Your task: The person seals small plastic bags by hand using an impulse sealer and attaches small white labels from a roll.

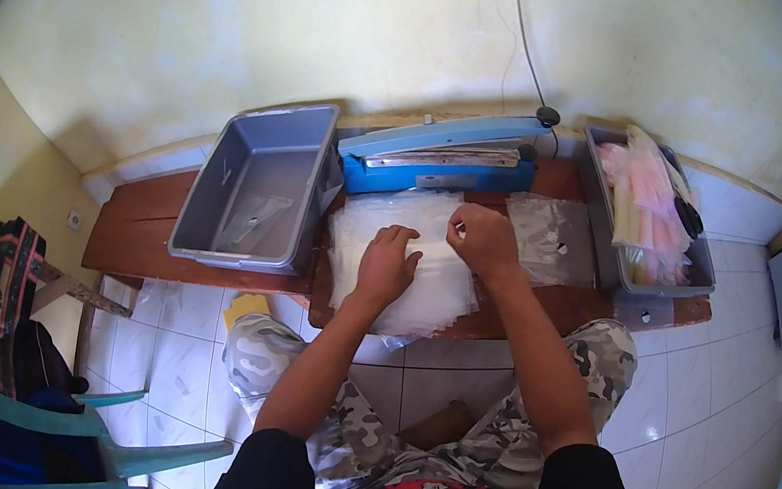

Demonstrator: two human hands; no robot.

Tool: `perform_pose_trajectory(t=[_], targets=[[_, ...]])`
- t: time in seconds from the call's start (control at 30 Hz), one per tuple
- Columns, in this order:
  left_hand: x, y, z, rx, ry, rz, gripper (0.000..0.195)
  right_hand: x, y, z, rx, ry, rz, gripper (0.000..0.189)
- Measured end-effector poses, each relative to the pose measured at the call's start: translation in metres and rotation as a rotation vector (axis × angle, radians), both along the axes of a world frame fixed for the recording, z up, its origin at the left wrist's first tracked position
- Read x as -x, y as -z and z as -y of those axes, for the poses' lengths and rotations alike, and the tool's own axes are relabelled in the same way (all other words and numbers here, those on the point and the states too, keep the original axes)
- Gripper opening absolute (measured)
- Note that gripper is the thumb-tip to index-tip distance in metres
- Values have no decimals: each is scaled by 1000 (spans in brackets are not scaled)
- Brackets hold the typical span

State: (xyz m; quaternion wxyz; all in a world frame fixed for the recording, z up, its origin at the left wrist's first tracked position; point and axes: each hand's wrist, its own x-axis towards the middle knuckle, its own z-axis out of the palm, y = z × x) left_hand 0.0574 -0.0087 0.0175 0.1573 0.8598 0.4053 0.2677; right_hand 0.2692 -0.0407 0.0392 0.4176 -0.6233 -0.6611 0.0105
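Observation:
A loose pile of thin transparent plastic bags point(422, 287) lies on the brown wooden bench before me. My left hand point(389, 259) rests over the left part of this pile, palm down, with the fingers slightly apart and nothing visible in it. Over the pile's right edge, my right hand point(484, 237) is raised a little with its fingers curled towards the thumb. Whether those fingertips pinch a bag's edge cannot be made out. Just behind the pile stands a blue impulse heat sealer point(439, 176), its light blue arm point(445, 135) lifted at an angle.
A grey plastic tub point(283, 152) on the left holds a few transparent bags. The right grey tub point(593, 233) holds pink and yellowish filled bags point(650, 207) and black-handled scissors point(687, 217). More bags point(551, 238) lie beside it. A power cord point(527, 45) hangs down the wall.

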Motion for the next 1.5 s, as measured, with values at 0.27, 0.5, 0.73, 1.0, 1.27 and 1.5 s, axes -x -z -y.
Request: perform_pose_trajectory(t=[0.27, 0.5, 0.73, 1.0, 1.27, 1.5], targets=[[54, 15, 10, -29, 4, -135, 66, 45, 41, -4, 67, -136, 177, 10], [58, 21, 9, 23, -7, -139, 68, 52, 40, -1, 67, -161, 224, 10], [53, 16, 7, 45, -32, -166, 69, 56, 36, 7, 112, -176, 289, 8], [51, 19, 6, 56, -22, -161, 68, 60, 30, 12, 144, -143, 316, 11], [51, 21, 5, 37, -15, -156, 68, 46, 31, 2, 389, -81, 14, 20], [55, 19, 5, 33, -5, -152, 68, 48, 46, 1, 341, -41, 40, 27]])
